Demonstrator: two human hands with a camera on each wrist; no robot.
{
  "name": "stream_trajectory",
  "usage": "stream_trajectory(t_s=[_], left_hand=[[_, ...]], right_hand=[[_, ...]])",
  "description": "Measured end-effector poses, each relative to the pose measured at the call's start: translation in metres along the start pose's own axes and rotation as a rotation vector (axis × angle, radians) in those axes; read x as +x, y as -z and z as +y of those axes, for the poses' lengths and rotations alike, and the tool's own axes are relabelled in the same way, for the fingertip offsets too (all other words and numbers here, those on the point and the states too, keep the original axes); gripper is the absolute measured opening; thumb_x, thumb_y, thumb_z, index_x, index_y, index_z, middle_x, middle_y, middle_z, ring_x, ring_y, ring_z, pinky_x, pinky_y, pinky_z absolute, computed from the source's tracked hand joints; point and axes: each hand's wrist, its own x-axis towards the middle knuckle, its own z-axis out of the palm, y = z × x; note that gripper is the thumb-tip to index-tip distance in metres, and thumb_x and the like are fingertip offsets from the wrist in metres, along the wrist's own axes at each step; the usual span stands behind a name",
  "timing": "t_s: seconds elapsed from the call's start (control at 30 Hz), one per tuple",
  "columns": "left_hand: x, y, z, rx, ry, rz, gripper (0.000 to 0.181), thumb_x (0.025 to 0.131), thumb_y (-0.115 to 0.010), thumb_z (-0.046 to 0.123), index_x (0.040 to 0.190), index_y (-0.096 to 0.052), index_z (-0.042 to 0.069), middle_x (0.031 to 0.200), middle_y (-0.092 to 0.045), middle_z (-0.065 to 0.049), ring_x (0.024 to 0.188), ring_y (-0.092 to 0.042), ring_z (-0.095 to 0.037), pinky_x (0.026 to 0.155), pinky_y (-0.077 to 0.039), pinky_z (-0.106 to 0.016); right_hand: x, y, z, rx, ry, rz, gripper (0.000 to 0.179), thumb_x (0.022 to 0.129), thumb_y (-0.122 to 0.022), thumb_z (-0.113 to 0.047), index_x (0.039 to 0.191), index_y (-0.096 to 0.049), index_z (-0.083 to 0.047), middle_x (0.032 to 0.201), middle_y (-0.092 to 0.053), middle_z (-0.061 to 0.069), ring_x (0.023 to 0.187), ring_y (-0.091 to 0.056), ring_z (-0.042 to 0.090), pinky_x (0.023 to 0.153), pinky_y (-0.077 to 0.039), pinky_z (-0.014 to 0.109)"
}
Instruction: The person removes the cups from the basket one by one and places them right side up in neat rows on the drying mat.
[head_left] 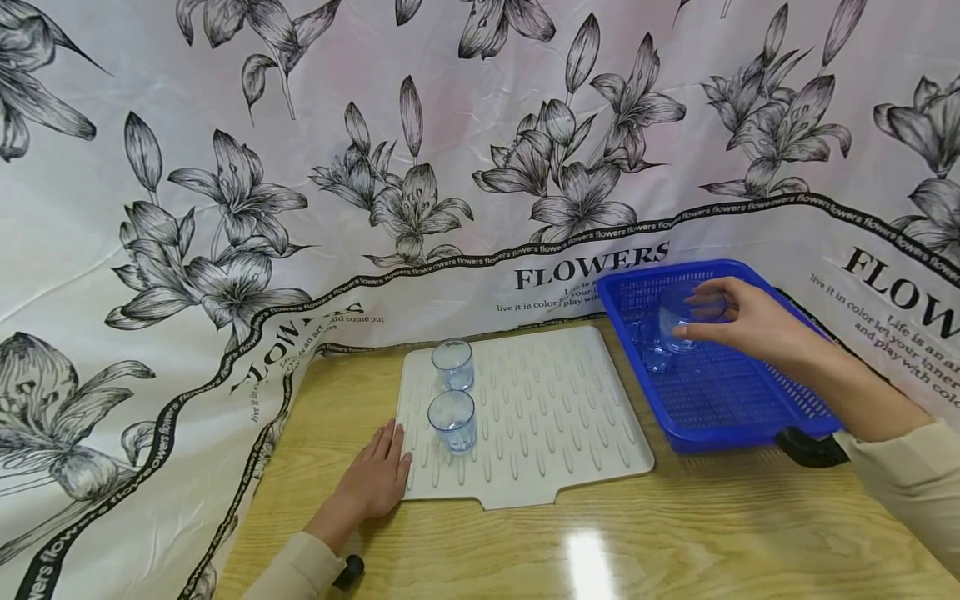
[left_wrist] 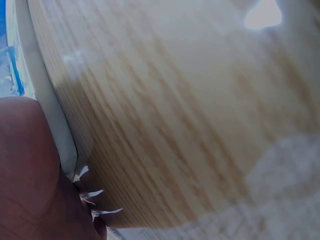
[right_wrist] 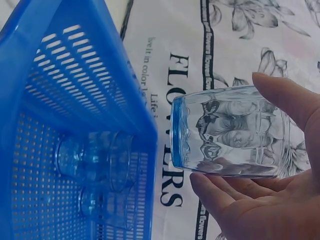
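A clear drinking glass [right_wrist: 230, 132] with a bluish base is gripped between the thumb and fingers of my right hand [head_left: 742, 317], over the blue plastic basket [head_left: 678, 437]. Inside the basket, more glasses [right_wrist: 107, 160] stand near one end wall. My left hand [head_left: 378, 475] lies with extended fingers along the left edge of the white ridged draining board [head_left: 540, 417]. Two clear glasses stand on that board's left side, a far one [head_left: 453, 367] and a near one [head_left: 454, 423]. In the left wrist view, part of the left hand shows against the board's edge.
Board and basket both sit on a wood-grain table [head_left: 480, 550], the basket to the right of the board. Behind them hangs a white flower-printed cloth [head_left: 450, 150], which also runs down the left side.
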Motion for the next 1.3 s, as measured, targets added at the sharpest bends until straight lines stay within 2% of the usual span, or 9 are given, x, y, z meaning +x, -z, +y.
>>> stream_trajectory(t_s=[0.57, 0.93, 1.17, 1.3], left_hand=[[0.001, -0.004, -0.008, 0.006, -0.002, -0.004, 0.064, 0.112, -0.032, 0.036, 0.162, -0.019, -0.003, 0.169, -0.015, -0.023, 0.154, -0.019, -0.042, 0.122, -0.026, -0.056], [0.000, -0.002, -0.005, 0.003, 0.009, -0.031, 0.064, 0.112, -0.029, 0.036, 0.162, -0.018, -0.004, 0.169, -0.013, -0.023, 0.155, -0.016, -0.042, 0.123, -0.024, -0.056], [-0.001, 0.006, 0.002, -0.021, 0.003, -0.036, 0.063, 0.112, -0.031, 0.032, 0.161, -0.019, -0.006, 0.169, -0.012, -0.025, 0.155, -0.015, -0.043, 0.123, -0.023, -0.056], [-0.002, 0.008, 0.004, -0.008, 0.005, -0.041, 0.063, 0.112, -0.030, 0.034, 0.161, -0.019, -0.006, 0.169, -0.013, -0.024, 0.155, -0.016, -0.042, 0.123, -0.023, -0.055]], right_hand=[[0.011, -0.032, -0.029, 0.055, 0.009, 0.009, 0.095, 0.090, -0.079, -0.044, 0.155, -0.028, 0.003, 0.153, -0.041, 0.025, 0.142, -0.037, 0.048, 0.106, -0.038, 0.066], [0.019, -0.047, -0.040, 0.082, 0.022, -0.018, 0.092, 0.090, -0.080, -0.042, 0.154, -0.030, 0.002, 0.152, -0.043, 0.023, 0.140, -0.042, 0.043, 0.105, -0.042, 0.061], [0.025, -0.053, -0.055, 0.085, 0.003, 0.006, 0.092, 0.091, -0.078, -0.045, 0.155, -0.029, 0.001, 0.153, -0.042, 0.022, 0.136, -0.045, 0.040, 0.096, -0.047, 0.051], [0.031, -0.056, -0.063, 0.077, 0.003, 0.016, 0.092, 0.091, -0.078, -0.044, 0.155, -0.029, 0.001, 0.154, -0.042, 0.021, 0.135, -0.046, 0.039, 0.096, -0.047, 0.052]])
